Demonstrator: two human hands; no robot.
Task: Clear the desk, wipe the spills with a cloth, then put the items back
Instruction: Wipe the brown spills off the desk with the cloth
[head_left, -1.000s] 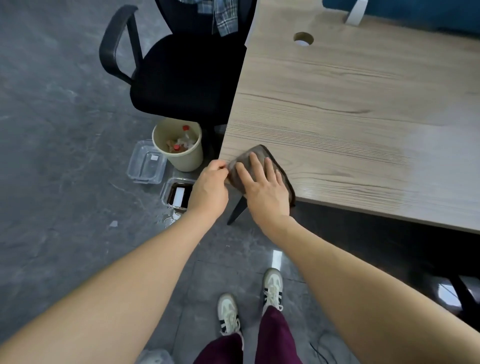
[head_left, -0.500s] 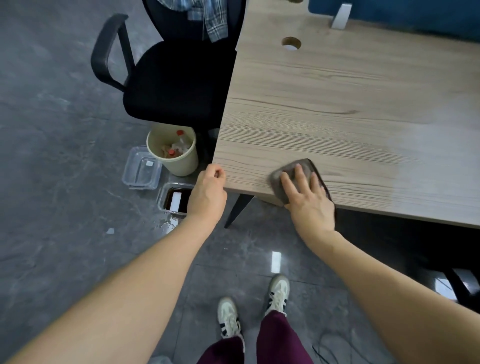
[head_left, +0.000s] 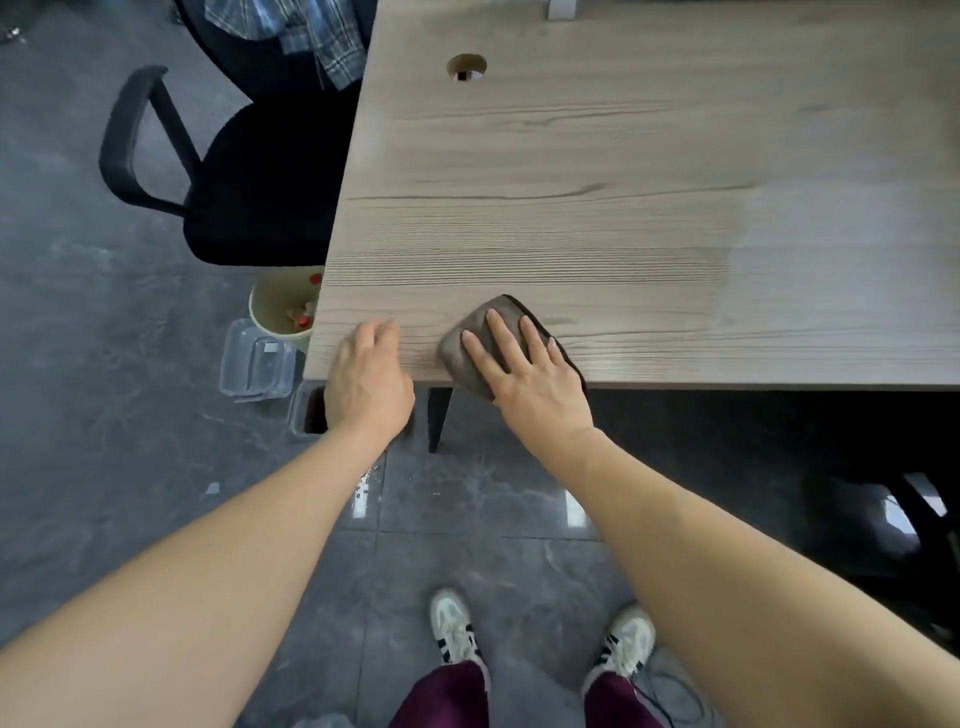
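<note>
The right hand (head_left: 535, 384) is pressing flat, fingers straight, on the cloth (head_left: 467, 353) at the desk (head_left: 571, 182) edge; the left hand (head_left: 369, 379), loosely curled, is holding nothing beside it.

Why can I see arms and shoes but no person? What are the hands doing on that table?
The camera sits on the person's head and looks down, so you see only their own arms, legs and shoes. The right hand presses a brown cloth flat on the wooden desk, its fingers straight, to wipe it. The left hand rests at the desk's edge and holds nothing. On the floor beside the desk stand a small bin with rubbish in it and a clear plastic box. A black chair stands behind them.
</note>
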